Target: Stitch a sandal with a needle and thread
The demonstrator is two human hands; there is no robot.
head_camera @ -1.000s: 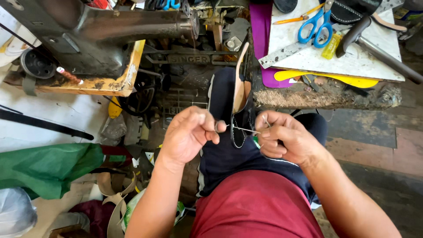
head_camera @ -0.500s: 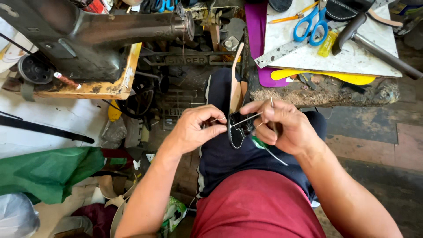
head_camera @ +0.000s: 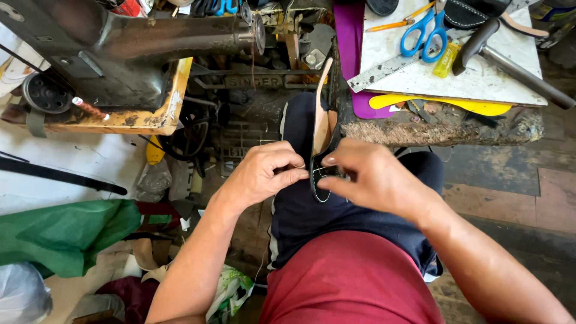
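Shoe sole (head_camera: 320, 129) held edge-up on the lap, dark stitched strap end (head_camera: 320, 191) at its lower tip, white stitch line visible along the edge. Left hand (head_camera: 263, 174) at 9 o'clock of the strap, thumb and fingers pressed together on it, likely pinching thread or needle; too small to confirm. Right hand (head_camera: 377, 177) at 3 o'clock, fingertips closed on the strap edge, steadying it.

Judgement on doing this well: keep the sole braced between the knees, pull thread straight out along the stitch line, even tension, fingertips clear of the needle path, spacing matched to the existing stitches.

Old black sewing machine (head_camera: 129, 51) at 11 o'clock on a worn wooden base. White board (head_camera: 414, 75) at 1 o'clock on a rough bench, carrying blue scissors (head_camera: 423, 33), metal ruler (head_camera: 384, 71), hammer (head_camera: 504, 51). Yellow insole (head_camera: 480, 108) at the board's near edge. Green cloth (head_camera: 66, 234) at 8 o'clock. Worn plank floor at 3 o'clock. Cluttered, daylit workshop.
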